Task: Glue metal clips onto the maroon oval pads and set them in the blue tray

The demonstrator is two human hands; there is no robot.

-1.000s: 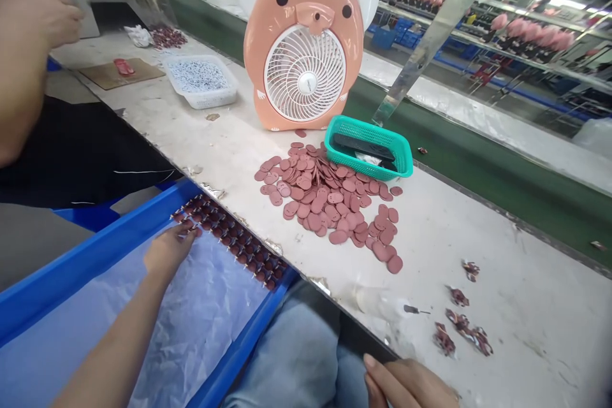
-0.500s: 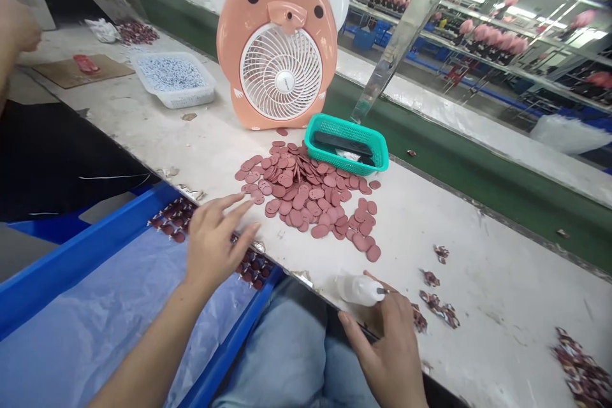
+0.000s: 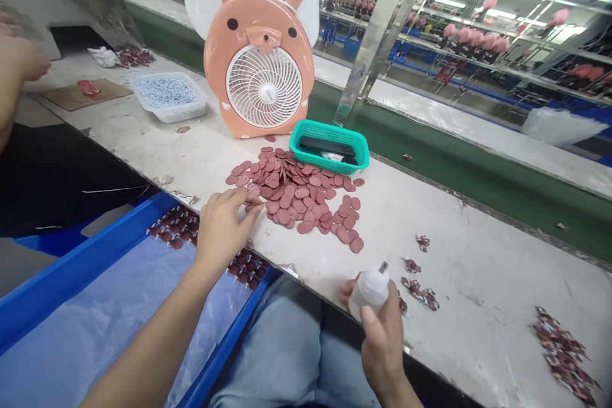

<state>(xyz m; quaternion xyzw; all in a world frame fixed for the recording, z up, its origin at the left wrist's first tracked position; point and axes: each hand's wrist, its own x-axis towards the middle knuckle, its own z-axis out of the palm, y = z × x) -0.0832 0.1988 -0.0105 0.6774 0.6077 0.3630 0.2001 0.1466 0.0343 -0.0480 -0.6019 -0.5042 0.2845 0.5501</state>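
Newly raised, the white bottle is gripped by the right hand — left hand at reddish discs, hold unclear.

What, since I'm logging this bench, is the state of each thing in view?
Bottle: gripped by the right hand, nozzle pointing up.
Discs: loose, heaped, overlapping.
Left hand: at the discs' near left edge; grip unclear.
Fan: upright; running or not, cannot tell.
Green basket: upright, dark items inside.
White tub: open, holding white-and-blue bits.
Blue tray: lined, brown pieces in rows along one side.
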